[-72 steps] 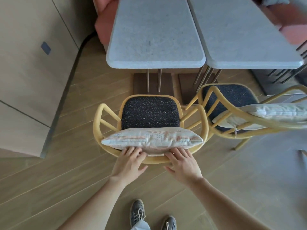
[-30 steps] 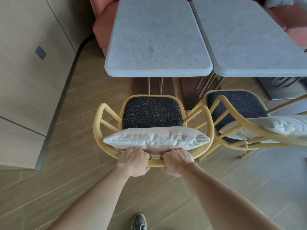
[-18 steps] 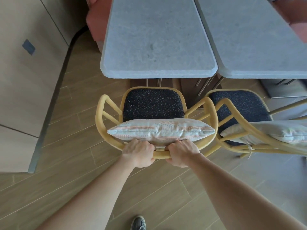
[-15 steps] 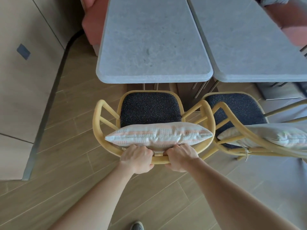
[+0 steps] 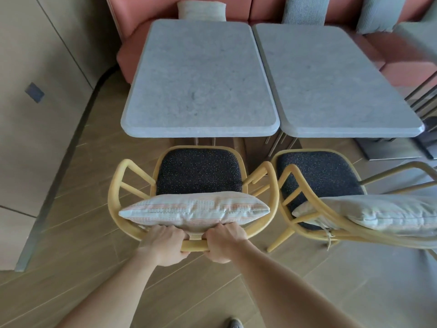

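Observation:
A yellow wooden armchair (image 5: 113, 192) with a dark speckled seat (image 5: 198, 171) stands in front of the left grey stone table (image 5: 201, 74). A striped white and orange cushion (image 5: 194, 209) leans against its backrest. My left hand (image 5: 163, 245) and my right hand (image 5: 224, 242) both grip the top rail of the backrest, side by side, fingers curled round it. The seat's front edge sits just at the table's near edge.
A second yellow chair (image 5: 314, 209) with a pale cushion (image 5: 383, 213) stands close on the right, before a second grey table (image 5: 335, 79). A pink bench (image 5: 260, 8) with cushions runs behind the tables. A beige wall panel (image 5: 35, 114) is on the left. My shoe (image 5: 235, 323) shows on the wooden floor.
My hands went from resting open on the backrest to gripping its rail. The chair has moved forward, closer to the table's edge.

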Demonstrator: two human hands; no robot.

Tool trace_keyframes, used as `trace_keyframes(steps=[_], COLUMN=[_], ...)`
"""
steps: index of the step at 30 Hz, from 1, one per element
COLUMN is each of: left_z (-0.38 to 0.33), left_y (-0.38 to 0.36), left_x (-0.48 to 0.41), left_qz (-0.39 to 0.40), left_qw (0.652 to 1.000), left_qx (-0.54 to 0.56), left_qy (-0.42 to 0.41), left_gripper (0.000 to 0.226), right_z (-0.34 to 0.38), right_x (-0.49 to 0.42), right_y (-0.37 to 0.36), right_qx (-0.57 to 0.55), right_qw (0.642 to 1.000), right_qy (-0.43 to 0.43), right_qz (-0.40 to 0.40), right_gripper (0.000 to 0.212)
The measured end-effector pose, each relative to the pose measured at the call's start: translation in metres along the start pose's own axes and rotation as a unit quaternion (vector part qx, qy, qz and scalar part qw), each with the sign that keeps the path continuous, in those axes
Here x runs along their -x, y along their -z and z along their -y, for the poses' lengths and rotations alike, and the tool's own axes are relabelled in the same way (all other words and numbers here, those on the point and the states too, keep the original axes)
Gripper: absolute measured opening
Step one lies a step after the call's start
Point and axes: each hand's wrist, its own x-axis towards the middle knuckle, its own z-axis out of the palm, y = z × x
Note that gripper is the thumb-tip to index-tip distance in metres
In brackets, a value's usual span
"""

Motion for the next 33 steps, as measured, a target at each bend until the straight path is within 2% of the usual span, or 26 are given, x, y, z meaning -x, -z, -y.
trace_keyframes(steps=[5, 13, 33], left_z=[-0.007, -0.023, -0.046], left_y=[-0.001, -0.010, -0.003], left_x=[0.005, 0.032, 0.012], left_qz=[0.007, 0.003, -0.011], left_qw=[0.999, 1.000, 1.000], left_qx=[-0.033, -0.014, -0.026], left_qy=[0.004, 0.003, -0.010], left_gripper=[0.039, 0.036, 0.033], right_z=[0.004, 0.015, -0.018], right_x=[0.009, 0.034, 0.031], right_y=[0.001, -0.013, -0.020], right_qx=[0.003, 0.001, 0.007], right_qw=[1.000, 1.000, 1.000], right_qy=[-0.002, 0.004, 0.018], right_qz=[-0.005, -0.007, -0.015], right_gripper=[0.030, 0.025, 0.029])
